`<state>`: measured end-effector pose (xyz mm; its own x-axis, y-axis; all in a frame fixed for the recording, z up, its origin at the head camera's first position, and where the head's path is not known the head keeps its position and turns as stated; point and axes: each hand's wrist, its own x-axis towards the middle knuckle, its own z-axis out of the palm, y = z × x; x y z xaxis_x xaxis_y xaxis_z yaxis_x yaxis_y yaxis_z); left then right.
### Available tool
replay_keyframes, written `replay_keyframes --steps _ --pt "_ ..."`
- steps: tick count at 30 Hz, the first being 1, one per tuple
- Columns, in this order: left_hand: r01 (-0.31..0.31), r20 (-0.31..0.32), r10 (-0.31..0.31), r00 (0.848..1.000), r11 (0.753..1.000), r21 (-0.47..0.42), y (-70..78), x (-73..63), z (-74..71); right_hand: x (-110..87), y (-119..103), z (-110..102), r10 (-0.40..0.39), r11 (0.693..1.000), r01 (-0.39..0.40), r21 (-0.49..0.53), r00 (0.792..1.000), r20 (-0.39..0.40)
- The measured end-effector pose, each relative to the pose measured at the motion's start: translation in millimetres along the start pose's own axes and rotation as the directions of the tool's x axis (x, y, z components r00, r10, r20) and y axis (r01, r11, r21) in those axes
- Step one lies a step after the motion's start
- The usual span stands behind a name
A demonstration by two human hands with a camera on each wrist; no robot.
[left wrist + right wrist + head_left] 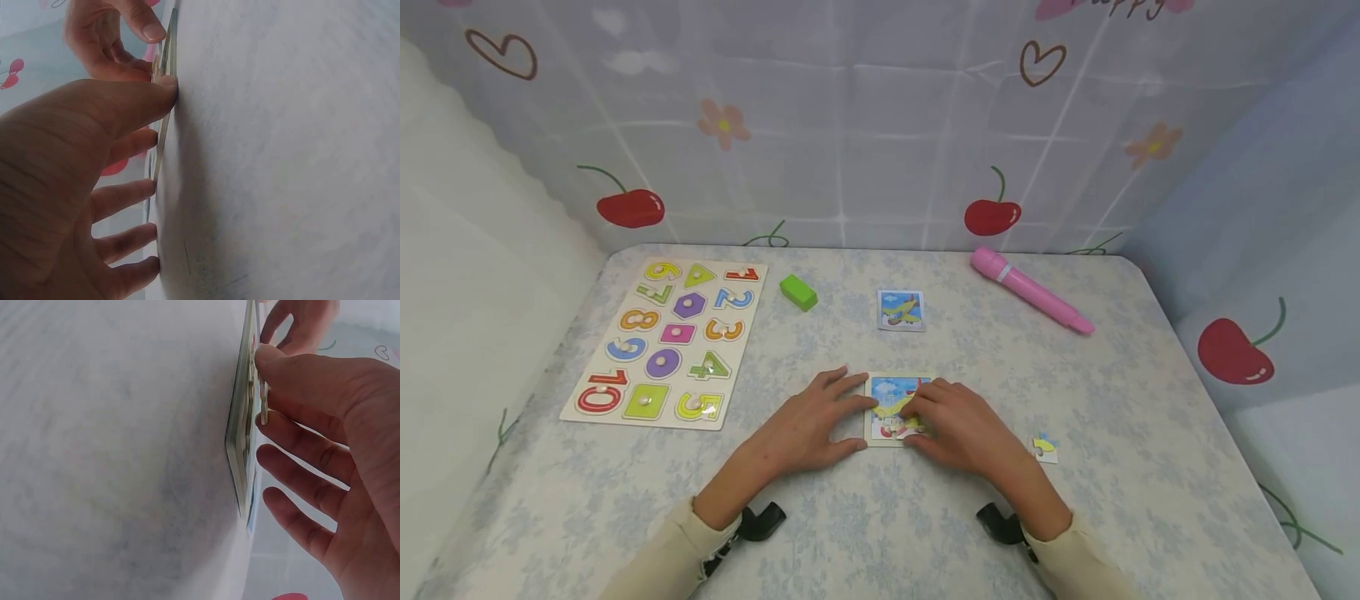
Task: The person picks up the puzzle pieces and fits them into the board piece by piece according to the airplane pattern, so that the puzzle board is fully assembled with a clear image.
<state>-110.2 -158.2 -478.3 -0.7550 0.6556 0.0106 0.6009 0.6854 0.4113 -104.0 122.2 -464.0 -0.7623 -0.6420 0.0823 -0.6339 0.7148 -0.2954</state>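
Note:
A small jigsaw tray (868, 427) with a yellow airplane on blue sky lies flat between the two hands. My left hand (808, 425) rests at its left side, thumb and fingers fairly straight; in the left wrist view the thumb touches the tray's edge. Over the tray's right part, my right hand (958, 425) pinches a thin jigsaw piece (264, 409) between thumb and fingers, close above the tray. Its fingers hide the right part of the picture. One loose jigsaw piece (1045, 448), yellow, blue and white, lies right of the right hand.
A picture card (901, 310) of the same airplane lies beyond the tray. A green block (798, 292) is left of it. The number-and-shape peg board (681, 400) lies at the left, and a pink pen-shaped stick (1033, 292) at the back right. A printed curtain (895, 125) hangs behind.

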Motion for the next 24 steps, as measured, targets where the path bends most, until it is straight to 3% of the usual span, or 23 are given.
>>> replay_keyframes --steps 24 --pt "-0.008 -0.014 0.008 1.0 1.0 0.014 -0.3 -1.5 1.3 3.9 -2.2 6.6 -0.046 0.999 0.046 -0.013 0.998 -0.032"
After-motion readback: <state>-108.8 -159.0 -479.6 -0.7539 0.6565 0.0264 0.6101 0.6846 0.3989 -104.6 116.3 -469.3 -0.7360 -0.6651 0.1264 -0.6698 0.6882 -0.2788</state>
